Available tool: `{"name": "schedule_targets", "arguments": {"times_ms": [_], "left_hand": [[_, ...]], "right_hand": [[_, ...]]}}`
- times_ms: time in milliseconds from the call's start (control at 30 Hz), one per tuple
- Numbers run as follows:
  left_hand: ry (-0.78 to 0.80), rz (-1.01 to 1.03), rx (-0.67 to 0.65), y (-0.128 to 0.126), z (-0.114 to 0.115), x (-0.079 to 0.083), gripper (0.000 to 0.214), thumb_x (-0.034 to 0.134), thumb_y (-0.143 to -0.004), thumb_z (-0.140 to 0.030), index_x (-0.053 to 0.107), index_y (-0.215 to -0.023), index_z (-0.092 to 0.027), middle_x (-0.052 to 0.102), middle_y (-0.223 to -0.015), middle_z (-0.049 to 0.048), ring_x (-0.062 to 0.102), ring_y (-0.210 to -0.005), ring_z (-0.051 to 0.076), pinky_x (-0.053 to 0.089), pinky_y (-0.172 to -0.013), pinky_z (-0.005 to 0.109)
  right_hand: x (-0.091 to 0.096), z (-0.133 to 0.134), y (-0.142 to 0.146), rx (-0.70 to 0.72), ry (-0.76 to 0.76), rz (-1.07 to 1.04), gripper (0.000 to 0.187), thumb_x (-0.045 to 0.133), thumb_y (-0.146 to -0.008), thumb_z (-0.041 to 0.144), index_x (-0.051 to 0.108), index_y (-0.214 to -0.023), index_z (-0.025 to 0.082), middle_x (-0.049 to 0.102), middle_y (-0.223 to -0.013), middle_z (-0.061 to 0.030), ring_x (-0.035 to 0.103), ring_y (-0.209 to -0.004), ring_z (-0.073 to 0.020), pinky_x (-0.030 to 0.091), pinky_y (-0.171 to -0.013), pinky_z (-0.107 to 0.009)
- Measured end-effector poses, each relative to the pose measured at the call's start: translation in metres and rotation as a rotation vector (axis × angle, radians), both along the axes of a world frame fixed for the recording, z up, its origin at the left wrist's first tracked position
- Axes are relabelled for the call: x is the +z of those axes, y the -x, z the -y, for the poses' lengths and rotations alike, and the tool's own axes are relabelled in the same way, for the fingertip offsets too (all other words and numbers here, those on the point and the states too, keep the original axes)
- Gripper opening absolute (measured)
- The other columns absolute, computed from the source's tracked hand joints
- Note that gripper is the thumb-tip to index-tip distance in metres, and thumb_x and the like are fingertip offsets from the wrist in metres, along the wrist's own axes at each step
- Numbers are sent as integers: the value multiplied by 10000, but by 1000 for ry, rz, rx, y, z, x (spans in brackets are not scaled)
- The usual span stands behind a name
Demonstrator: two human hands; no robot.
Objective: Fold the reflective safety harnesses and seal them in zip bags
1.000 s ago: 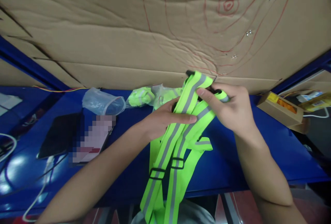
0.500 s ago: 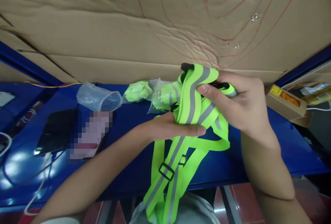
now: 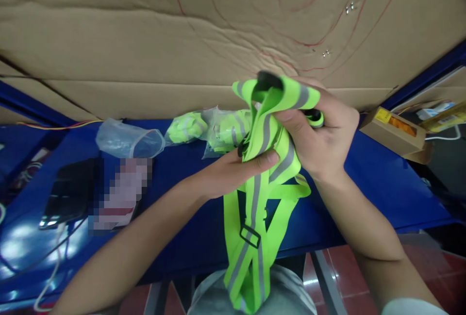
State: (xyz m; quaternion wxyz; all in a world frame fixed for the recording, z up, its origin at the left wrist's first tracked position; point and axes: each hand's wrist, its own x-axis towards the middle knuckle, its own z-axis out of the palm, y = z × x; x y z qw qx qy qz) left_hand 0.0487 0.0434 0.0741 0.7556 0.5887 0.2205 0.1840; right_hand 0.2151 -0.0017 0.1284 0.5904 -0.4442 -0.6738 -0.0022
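A neon-yellow reflective vest (image 3: pixel 256 191) made of elastic straps with grey stripes is bunched between both hands. My left hand (image 3: pixel 236 172) grips its folded straps from the left, thumb lying across the front. My right hand (image 3: pixel 320 130) is closed on the upper folds, with the thumb pressed over the band. A black piece shows at the top of the bundle. Loose straps hang below the hands past the table edge, and a black slide buckle (image 3: pixel 250 236) sits on one of them.
Behind the hands lie two clear bags with similar neon straps (image 3: pixel 187 128). Left of them are a clear plastic pouch (image 3: pixel 125 138), a blurred-out flat item (image 3: pixel 124 193) and a black device (image 3: pixel 71 191) with a cable. An open cardboard box (image 3: pixel 395 130) stands right on the blue table (image 3: pixel 382 198).
The upper part of the vest has been lifted and turned, so its top fold now opens toward me. My right hand has moved slightly up and left; both hands keep their grip.
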Motion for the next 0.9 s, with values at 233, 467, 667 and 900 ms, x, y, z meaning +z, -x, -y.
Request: {"name": "schedule_targets", "arguments": {"times_ms": [233,467,667,900], "left_hand": [[-99,37,124,-4,-1,8,587,955,-683,-492,759,-1146,-189,795,-1159,69,715,-1184,313,567,-1071,450],[54,145,-258,-2,-1,8,287,784,-927,-379,788,-1132,-179,818,-1114,107,775,-1093,253,623,-989,374],[-102,70,-253,0,-5,13,225,720,-973,-359,792,-1071,-170,804,-1157,108,765,-1119,256,621,-966,349],[-227,64,-299,8,-2,19,230,632,-1033,-302,758,-1184,-184,786,-1248,79,749,-1177,208,587,-1058,326]], "right_hand": [[4,2,3,-53,123,63,340,607,-1011,536,812,-1074,272,784,-1070,-38,757,-1086,-270,650,-929,-435],[19,6,-12,60,251,7,156,730,-954,400,794,-892,272,672,-738,44,651,-677,-123,539,-595,-254],[24,2,-30,101,440,50,362,735,-946,430,656,-690,186,503,-678,33,498,-633,-87,444,-573,-222],[4,-19,-32,423,891,-86,336,696,-960,444,688,-1255,283,726,-932,0,660,-776,-146,536,-634,-256]]}}
